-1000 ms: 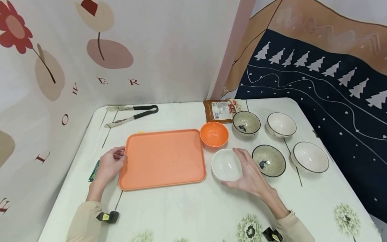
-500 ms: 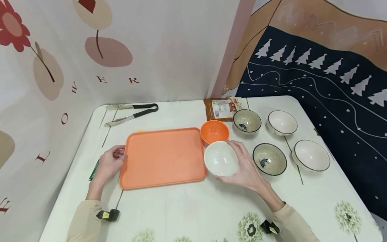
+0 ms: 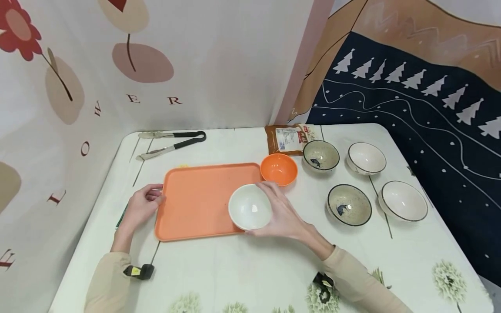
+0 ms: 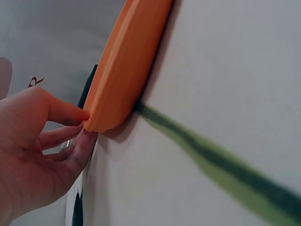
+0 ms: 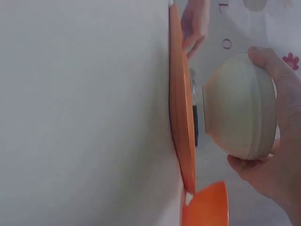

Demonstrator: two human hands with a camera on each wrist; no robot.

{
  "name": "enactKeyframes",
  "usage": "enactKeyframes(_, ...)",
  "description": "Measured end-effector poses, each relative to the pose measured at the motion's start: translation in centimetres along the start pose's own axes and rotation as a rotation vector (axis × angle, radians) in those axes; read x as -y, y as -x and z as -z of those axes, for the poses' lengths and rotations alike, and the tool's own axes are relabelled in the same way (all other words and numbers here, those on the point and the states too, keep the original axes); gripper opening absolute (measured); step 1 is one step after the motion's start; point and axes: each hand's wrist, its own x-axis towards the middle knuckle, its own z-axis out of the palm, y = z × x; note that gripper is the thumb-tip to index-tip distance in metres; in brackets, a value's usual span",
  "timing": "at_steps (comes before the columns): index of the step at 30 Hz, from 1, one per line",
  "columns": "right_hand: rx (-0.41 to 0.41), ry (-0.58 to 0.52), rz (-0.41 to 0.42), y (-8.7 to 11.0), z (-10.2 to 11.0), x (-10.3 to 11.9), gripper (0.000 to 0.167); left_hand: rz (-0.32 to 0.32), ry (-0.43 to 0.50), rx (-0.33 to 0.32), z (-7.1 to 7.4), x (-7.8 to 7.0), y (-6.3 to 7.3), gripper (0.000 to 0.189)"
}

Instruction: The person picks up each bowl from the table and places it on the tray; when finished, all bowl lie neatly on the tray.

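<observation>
My right hand grips a small white bowl by its side, thumb and fingers spread around the rim. In the right wrist view the bowl hangs upright a little above the orange tray, with a gap under its foot. The flat rectangular tray lies on the table. At its left edge my left hand pinches the rim; in the left wrist view the thumb presses on top while curled fingers sit beneath the tray's edge.
An orange bowl stands at the tray's back right corner. Farther right are two grey-green bowls and two cream bowls. Behind lie a brown food packet and black-handled tongs. A green packet is partly hidden by my left hand.
My right hand has lifted the white bowl from the table and carried it left, over the right part of the tray. The left hand has stayed at the tray's left edge.
</observation>
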Motion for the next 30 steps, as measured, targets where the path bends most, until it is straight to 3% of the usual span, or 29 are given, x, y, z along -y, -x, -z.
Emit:
enactKeyframes(10, 0.15, -0.006, 0.067, -3.2, -4.2, 2.2, 0.116, 0.026, 0.043, 0.064, 0.4, 0.2, -0.6, 0.046)
enactKeyframes(16, 0.225, 0.057, 0.135, -4.9, -7.3, 3.9, 0.117, 0.039, 0.046, 0.071, 1.1, 0.3, -0.4, 0.047)
enactKeyframes(22, 0.254, 0.093, 0.209, -6.0, -9.8, 5.6, 0.118, 0.047, 0.081, 0.076, 1.1, 0.7, -0.8, 0.047)
enactKeyframes(30, 0.269, 0.099, 0.184, -7.5, -12.0, 6.7, 0.119, 0.058, 0.107, 0.108, 1.4, 0.2, -1.0, 0.051)
